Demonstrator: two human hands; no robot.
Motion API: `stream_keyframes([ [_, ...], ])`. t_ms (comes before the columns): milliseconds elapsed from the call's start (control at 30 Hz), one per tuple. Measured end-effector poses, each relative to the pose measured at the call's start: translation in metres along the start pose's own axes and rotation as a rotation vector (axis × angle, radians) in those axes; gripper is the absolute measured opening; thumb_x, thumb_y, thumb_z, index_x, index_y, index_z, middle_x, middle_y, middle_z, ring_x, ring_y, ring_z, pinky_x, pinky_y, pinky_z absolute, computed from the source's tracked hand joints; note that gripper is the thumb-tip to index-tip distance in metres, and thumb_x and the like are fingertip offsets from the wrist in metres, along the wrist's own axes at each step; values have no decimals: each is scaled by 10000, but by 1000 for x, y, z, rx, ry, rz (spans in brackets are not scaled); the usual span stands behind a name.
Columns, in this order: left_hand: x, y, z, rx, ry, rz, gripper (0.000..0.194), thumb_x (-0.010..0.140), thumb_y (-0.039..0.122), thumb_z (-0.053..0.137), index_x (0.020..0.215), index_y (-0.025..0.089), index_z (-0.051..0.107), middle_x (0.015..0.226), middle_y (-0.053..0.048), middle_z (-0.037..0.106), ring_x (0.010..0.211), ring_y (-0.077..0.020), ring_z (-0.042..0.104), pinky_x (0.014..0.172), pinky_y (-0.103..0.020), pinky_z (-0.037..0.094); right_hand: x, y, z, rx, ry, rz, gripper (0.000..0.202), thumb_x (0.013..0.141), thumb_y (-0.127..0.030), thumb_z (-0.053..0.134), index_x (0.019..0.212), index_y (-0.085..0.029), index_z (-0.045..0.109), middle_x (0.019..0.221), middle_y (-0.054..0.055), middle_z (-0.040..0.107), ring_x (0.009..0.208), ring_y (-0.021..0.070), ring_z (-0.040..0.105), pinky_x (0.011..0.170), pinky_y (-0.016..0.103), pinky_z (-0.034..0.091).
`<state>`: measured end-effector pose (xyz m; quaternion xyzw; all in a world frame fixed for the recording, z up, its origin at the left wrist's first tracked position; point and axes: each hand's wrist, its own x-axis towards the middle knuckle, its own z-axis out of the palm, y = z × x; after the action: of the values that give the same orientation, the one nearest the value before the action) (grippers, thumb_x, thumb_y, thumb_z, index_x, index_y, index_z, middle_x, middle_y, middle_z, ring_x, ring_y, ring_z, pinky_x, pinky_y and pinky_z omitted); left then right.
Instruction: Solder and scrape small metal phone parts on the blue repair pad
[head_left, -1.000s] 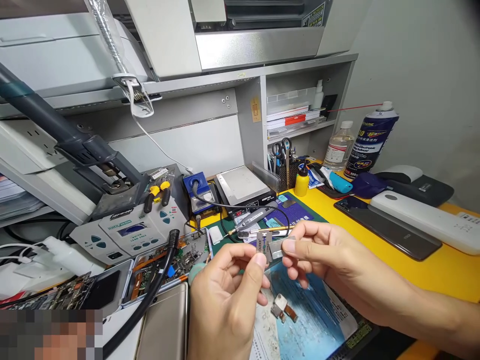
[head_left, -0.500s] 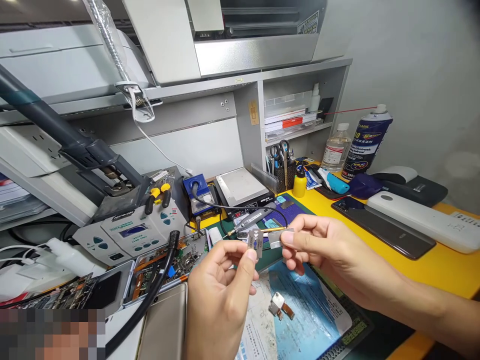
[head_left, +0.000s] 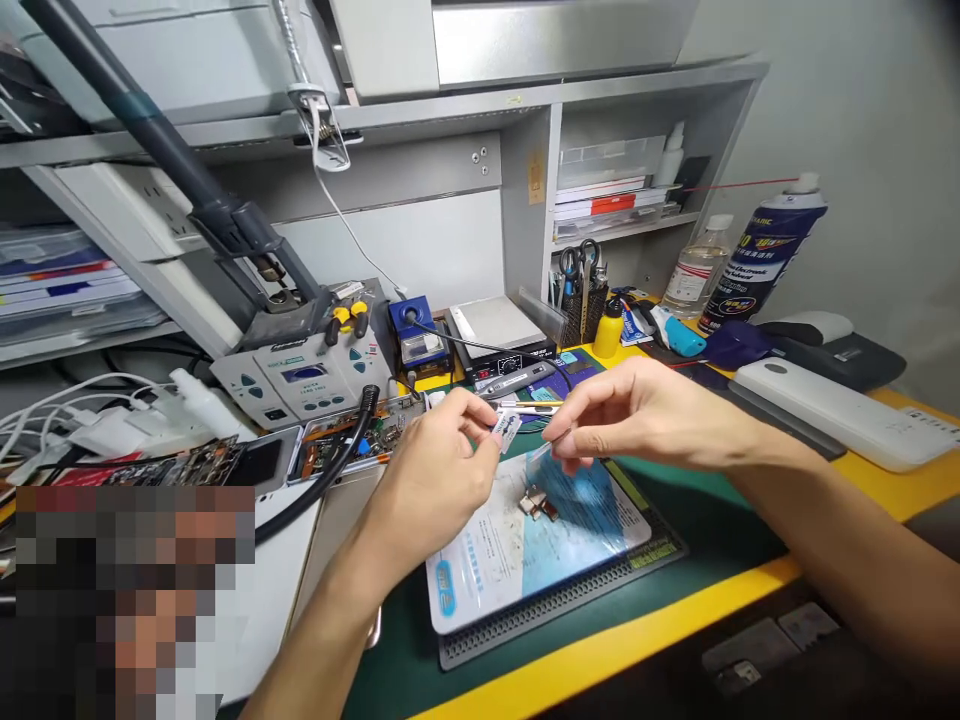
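My left hand [head_left: 450,465] pinches a thin metal razor blade [head_left: 508,430] with cut-outs and dark printing between thumb and fingers. Across from it, my right hand [head_left: 622,415] holds a small thin, partly see-through piece [head_left: 537,458] in its fingertips; its kind is not clear. The two pieces are apart, held above the work pad. Below them lies a small camera module with brown flex cables [head_left: 538,503], on a blue and white printed sheet [head_left: 480,560]. Neither hand touches it.
A hot-air station [head_left: 307,375] and a tray of circuit boards [head_left: 319,450] stand left, with a black hose [head_left: 330,475] across. Behind are a hot plate [head_left: 499,328], a soldering pen [head_left: 514,382] and a pen holder [head_left: 583,310]. A spray can [head_left: 765,260] stands right.
Both hands have moved lower in relation to the desk, and the blade has tilted. A gap has opened between the two held pieces. My view has shifted, showing more of the front edge.
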<state>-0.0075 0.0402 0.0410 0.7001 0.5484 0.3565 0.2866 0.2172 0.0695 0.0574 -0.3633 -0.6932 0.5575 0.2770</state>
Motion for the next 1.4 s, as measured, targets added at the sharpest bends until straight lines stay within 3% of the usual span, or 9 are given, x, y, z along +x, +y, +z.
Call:
stream_keyframes([
  [167, -5, 3, -2, 194, -90, 70, 108, 835, 229, 553, 800, 205, 653, 712, 7, 653, 610, -137, 540, 551, -251, 340, 0, 6, -6, -15, -80, 18, 161, 769, -246, 767, 895, -152, 800, 732, 38, 759, 684, 179, 690, 683, 296, 534],
  [333, -10, 4, 0, 326, -125, 104, 166, 840, 177, 498, 824, 220, 657, 674, 15, 656, 597, -152, 554, 530, -258, 307, -2, 17, -9, 14, -132, 26, 233, 762, -265, 730, 928, -117, 800, 716, 64, 750, 670, 195, 691, 678, 315, 528],
  [467, -12, 1, 1, 415, -149, 122, 169, 844, 172, 502, 863, 228, 660, 687, 5, 672, 611, -174, 585, 532, -273, 296, 4, 25, -5, -24, -95, 50, 256, 769, -327, 768, 914, -116, 781, 673, 46, 713, 612, 171, 664, 554, 265, 507],
  [600, -14, 1, -2, 489, -132, 137, 191, 871, 194, 485, 831, 230, 668, 847, -51, 705, 780, -229, 638, 632, -301, 357, 8, 28, 0, -69, -75, 102, 275, 767, -337, 778, 936, -120, 765, 597, 16, 670, 531, 151, 641, 399, 201, 440],
  [733, -18, 2, -3, 506, -147, 136, 150, 877, 308, 534, 875, 256, 674, 954, -51, 703, 887, -258, 640, 709, -319, 394, 6, 26, 2, -116, -65, 151, 271, 795, -334, 760, 947, -110, 776, 529, 0, 651, 380, 88, 523, 317, 169, 383],
  [867, -22, 4, 4, 519, -178, 146, 203, 828, 447, 621, 791, 247, 627, 867, -45, 683, 834, -270, 619, 670, -330, 352, 4, 26, 2, -143, -64, 180, 249, 814, -324, 749, 947, -116, 779, 516, -3, 648, 333, 58, 456, 303, 152, 382],
  [1067, -25, 4, 14, 543, -224, 182, 168, 846, 380, 585, 767, 232, 590, 810, -43, 677, 769, -258, 610, 636, -335, 298, 3, 28, 4, -128, -49, 193, 244, 820, -330, 748, 941, -120, 775, 509, -7, 640, 340, 70, 475, 300, 158, 402],
  [1400, -25, 3, 16, 518, -211, 192, 152, 815, 338, 544, 711, 233, 578, 696, -29, 653, 639, -213, 573, 562, -322, 231, 3, 31, 1, 27, -18, 236, 267, 760, -330, 812, 911, -117, 760, 504, -5, 656, 353, 86, 523, 300, 156, 413],
])
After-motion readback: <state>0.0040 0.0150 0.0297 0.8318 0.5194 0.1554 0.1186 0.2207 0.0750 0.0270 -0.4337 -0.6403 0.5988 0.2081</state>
